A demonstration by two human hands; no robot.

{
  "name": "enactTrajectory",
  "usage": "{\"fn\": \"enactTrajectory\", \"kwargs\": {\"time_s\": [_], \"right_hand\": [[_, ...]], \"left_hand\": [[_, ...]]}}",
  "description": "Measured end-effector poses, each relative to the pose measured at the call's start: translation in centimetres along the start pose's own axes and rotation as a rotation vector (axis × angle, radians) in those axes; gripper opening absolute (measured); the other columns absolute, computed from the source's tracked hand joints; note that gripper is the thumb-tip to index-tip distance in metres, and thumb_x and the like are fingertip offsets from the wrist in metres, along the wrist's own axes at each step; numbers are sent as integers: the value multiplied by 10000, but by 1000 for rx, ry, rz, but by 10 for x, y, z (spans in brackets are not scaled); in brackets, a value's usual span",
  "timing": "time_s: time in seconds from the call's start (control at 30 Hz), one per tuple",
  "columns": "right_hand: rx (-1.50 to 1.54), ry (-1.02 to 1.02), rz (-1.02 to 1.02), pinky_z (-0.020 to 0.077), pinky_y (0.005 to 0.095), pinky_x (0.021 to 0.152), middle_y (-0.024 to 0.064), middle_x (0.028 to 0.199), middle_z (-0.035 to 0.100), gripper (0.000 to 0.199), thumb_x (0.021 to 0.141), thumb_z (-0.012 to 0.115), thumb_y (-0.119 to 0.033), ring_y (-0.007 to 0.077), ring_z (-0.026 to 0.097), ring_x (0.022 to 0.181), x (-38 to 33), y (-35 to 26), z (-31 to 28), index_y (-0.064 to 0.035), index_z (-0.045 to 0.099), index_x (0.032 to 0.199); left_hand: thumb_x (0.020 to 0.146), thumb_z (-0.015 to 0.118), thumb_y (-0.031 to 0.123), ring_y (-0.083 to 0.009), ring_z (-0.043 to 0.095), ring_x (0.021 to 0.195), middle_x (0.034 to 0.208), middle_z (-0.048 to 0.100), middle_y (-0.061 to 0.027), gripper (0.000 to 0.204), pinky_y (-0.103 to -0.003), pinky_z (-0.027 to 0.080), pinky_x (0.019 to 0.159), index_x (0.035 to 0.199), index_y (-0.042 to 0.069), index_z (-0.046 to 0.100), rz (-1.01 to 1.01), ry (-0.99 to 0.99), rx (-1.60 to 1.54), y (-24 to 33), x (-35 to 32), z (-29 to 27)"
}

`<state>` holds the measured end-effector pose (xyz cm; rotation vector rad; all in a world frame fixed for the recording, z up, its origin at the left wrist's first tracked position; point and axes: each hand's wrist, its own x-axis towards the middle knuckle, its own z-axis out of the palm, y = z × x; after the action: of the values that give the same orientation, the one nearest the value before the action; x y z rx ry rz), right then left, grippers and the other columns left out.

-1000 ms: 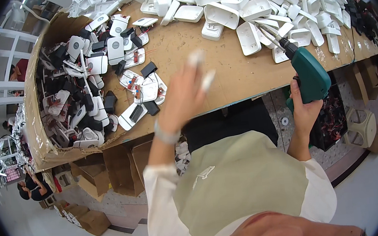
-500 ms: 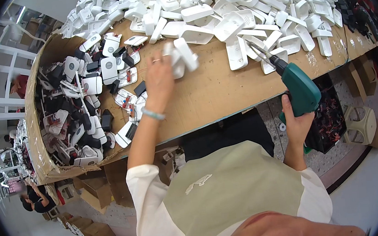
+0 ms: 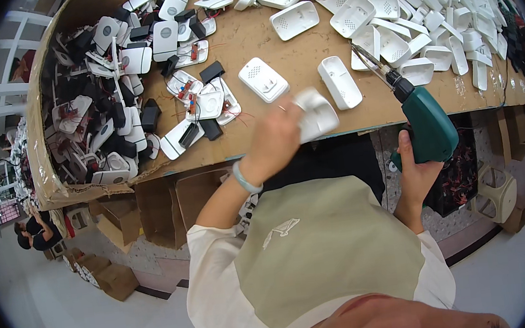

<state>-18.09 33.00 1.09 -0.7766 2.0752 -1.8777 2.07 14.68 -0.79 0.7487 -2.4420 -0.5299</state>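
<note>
Near the table's front edge, my left hand (image 3: pixel 275 136) is closed on a white plastic housing (image 3: pixel 319 117), an open shell; both are smeared by motion. Two more white shells lie just beyond it: one with plug pins facing up (image 3: pixel 263 79), and a narrow one (image 3: pixel 340 83) to its right. On the right, my right hand (image 3: pixel 418 170) is wrapped round the grip of a dark green electric screwdriver (image 3: pixel 429 122). Its long metal bit points up and left, over the edge of the piled shells.
Many white shells (image 3: pixel 387 7) are heaped at the far right. A cut-open cardboard box (image 3: pixel 44 158) at left holds white covers with black blocks. Several wired covers (image 3: pixel 208 102) lie beside it. A black crate (image 3: pixel 452 176) and a beige stool (image 3: pixel 495 197) stand below right.
My left hand has moved right and towards me with a white shell. Two shells now lie apart on the table in front of me. The right hand still holds the screwdriver. The view has shifted.
</note>
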Motion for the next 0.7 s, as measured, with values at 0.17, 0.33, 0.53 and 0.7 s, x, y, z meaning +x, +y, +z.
{"fn": "enactTrajectory", "kwargs": {"time_s": [0.17, 0.33, 0.53, 0.7], "right_hand": [[11, -17, -7, 502, 263, 807, 45, 991, 691, 266, 883, 798, -80, 117, 621, 867, 1, -4, 4, 27, 664, 1087], [4, -30, 2, 503, 263, 808, 45, 1004, 690, 270, 882, 798, -75, 118, 621, 877, 1, -2, 4, 28, 662, 1092], [-10, -50, 24, 508, 269, 818, 57, 1031, 685, 291, 881, 800, -78, 125, 628, 892, -3, 0, 5, 26, 656, 1111], [23, -82, 39, 510, 268, 832, 72, 1060, 688, 338, 881, 805, -93, 132, 636, 915, -7, -2, 8, 30, 642, 1150]], "left_hand": [[814, 601, 47, -306, 598, 897, 943, 597, -122, 178, -421, 520, 726, 980, 72, 659, 124, 1, 318, -26, 19, 22], [802, 648, 57, -331, 591, 982, 1031, 626, -148, 276, -437, 517, 829, 1076, 37, 670, 16, 16, 380, -51, 47, 8], [867, 756, 228, -392, 569, 1128, 1203, 620, -212, 558, -466, 468, 971, 1346, 1, 582, -123, 213, 208, -18, 21, -38], [910, 631, 94, -410, 572, 999, 1140, 619, -217, 367, -490, 450, 890, 1263, -7, 621, -378, 380, 369, -46, -27, -85]]}}
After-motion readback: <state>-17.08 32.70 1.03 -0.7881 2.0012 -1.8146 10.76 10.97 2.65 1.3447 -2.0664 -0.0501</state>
